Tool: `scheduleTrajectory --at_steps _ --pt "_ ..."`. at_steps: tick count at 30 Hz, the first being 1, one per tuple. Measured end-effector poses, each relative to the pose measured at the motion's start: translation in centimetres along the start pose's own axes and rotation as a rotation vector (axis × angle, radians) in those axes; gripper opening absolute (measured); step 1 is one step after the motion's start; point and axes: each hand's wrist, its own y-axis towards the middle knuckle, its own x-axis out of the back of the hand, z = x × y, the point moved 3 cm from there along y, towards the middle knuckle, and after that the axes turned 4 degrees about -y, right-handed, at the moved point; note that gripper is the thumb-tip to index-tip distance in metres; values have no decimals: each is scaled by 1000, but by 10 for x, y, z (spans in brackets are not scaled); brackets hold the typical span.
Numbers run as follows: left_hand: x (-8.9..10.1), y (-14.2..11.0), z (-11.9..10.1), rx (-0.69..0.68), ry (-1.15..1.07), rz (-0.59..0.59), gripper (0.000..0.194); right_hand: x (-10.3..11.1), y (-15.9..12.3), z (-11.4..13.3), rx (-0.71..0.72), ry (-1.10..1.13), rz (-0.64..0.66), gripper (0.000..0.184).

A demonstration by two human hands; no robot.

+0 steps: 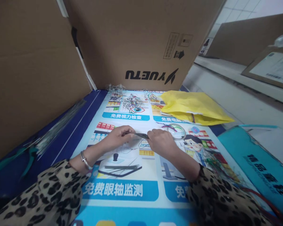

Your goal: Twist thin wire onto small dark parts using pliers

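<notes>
Above the middle of the printed sheet, my left hand [119, 136] has its thumb and fingers pinched on a thin wire [126, 132], small and partly hidden. My right hand [162, 142] is closed around a slim dark metal tool [141, 135] that looks like tweezers. Its narrow end points left and meets the fingertips of my left hand. Faint thin wire also curves below the tool. A clear round dish [178, 131] lies just beyond my right hand, with coloured wires [171, 126] at its left edge.
Pliers with teal handles [31, 156] and a bundle of straight wires [58, 127] lie at left. Tangled wires [133, 101] sit at the back. A yellow bag [193, 105] lies behind the dish. Cardboard [122, 40] walls the back; a teal box [257, 163] stands right.
</notes>
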Motion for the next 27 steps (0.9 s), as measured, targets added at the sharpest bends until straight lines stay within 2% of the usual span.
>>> scheduleTrajectory --at_steps 4,8,10,12,15,17,22,27 --pt "1 -2 -5 -135 86 -107 22 1 0 -1 -10 2 -14 20" --pt "1 -4 -5 -143 32 -229 27 1 1 -4 -67 127 -42 20" --pt "1 -5 -5 -129 -24 -288 27 1 1 -7 -133 291 -52 22" --pt "1 -6 -5 -123 -68 -319 27 -1 1 -8 -174 547 -75 25" --pt "0 -7 -7 -122 -129 -320 26 -3 1 -3 -172 954 -124 25" --pt "-2 -7 -9 -127 -144 -299 26 -3 -1 2 -171 1106 -151 25" --pt "-5 -8 -12 -133 -95 -218 27 4 -5 9 -149 1114 -261 19" --pt "-5 -8 -11 -163 -103 -228 27 10 -6 8 -86 1002 -376 19"
